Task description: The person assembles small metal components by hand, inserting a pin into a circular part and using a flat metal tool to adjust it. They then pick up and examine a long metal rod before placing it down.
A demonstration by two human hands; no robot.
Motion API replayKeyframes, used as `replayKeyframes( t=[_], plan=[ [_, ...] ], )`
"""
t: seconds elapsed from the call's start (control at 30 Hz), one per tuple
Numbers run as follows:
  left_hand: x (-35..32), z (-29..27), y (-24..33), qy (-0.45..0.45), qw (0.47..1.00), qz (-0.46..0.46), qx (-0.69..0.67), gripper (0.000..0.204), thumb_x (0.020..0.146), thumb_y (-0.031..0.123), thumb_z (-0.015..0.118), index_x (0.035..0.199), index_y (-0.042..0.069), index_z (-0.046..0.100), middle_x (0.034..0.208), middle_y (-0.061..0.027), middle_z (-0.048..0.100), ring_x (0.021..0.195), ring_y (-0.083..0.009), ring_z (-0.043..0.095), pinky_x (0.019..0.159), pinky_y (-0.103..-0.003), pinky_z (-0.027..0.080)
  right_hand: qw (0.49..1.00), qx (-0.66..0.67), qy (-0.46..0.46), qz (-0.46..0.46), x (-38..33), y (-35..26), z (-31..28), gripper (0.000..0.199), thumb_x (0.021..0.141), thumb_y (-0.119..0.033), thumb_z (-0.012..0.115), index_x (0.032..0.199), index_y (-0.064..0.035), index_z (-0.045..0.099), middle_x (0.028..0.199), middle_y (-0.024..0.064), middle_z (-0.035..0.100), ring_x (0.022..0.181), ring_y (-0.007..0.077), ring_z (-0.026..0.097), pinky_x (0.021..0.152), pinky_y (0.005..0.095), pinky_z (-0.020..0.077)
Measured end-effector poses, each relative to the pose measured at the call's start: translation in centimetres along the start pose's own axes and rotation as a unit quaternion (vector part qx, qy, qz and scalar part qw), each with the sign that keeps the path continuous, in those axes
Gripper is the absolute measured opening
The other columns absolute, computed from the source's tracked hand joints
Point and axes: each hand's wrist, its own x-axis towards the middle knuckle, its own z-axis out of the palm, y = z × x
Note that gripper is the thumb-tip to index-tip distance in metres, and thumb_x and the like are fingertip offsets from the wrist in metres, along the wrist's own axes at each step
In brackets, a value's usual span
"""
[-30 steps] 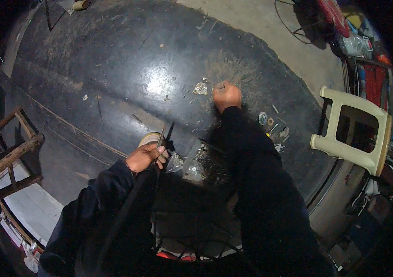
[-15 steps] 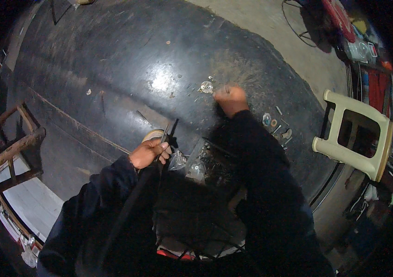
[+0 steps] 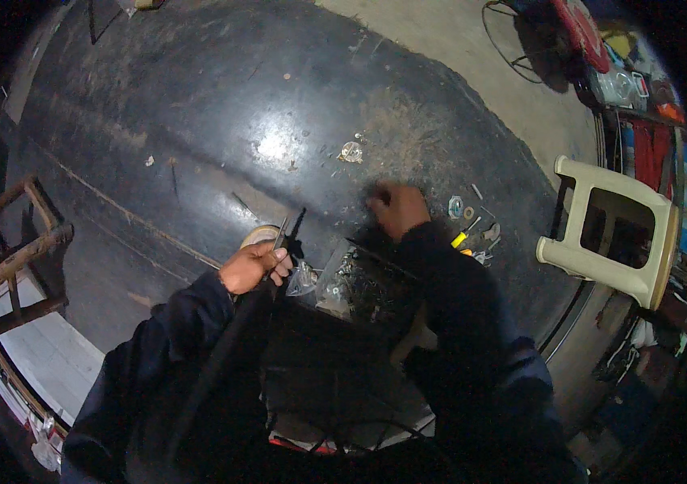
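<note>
My left hand (image 3: 248, 269) is closed around a thin metal rod (image 3: 280, 231) that points up and away, its dark shadow beside it. Behind that hand a round pale ring, perhaps a tape roll (image 3: 260, 235), lies partly hidden. My right hand (image 3: 401, 211) hovers over the dark mat with fingers curled together; whether something small is in them is hidden. Between the hands lie a clear plastic bag (image 3: 303, 279) of small parts and a second bag (image 3: 333, 295) beside a dark pile of small metal pieces. A small shiny round piece (image 3: 351, 152) rests farther out.
Right of my right arm lie a yellow-handled screwdriver (image 3: 460, 239), a small hexagonal part (image 3: 456, 207), a washer (image 3: 468, 213) and other metal bits. A cream plastic stool (image 3: 613, 181) stands at the right, a wooden frame (image 3: 25, 250) at the left.
My right hand has drawn back toward me from beside the shiny round piece. The yellow-handled screwdriver now shows past my sleeve. My left hand keeps hold of the thin metal rod.
</note>
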Motion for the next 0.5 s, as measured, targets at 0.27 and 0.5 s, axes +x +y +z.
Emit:
replayKeyframes(
  t=[0.27,0.5],
  plan=[
    [-0.3,0.2,0.3,-0.005,0.999,0.036,0.008,0.033,0.106,0.031,0.049,0.1,0.002,0.063,0.088,-0.0074,0.065,0.079,-0.0163,0.062,0.076,-0.032,0.052,0.991,-0.003,0.123,0.055,7.3,0.3,3.1,0.019,0.081,-0.02,0.073,0.088,-0.0041,0.065,0.086,0.0198,0.068,0.086,0.0403,0.065,0.074,0.0477,0.0511],
    [0.0,-0.1,0.2,0.005,1.0,0.016,0.003,0.033,0.106,0.03,0.049,0.101,0.001,0.063,0.089,-0.0071,0.064,0.08,-0.0163,0.062,0.076,-0.032,0.054,0.985,-0.038,0.171,0.005,7.5,0.3,3.7,0.021,0.079,-0.019,0.074,0.086,-0.0033,0.062,0.083,0.0195,0.067,0.082,0.0421,0.064,0.071,0.0471,0.0507]
  ],
)
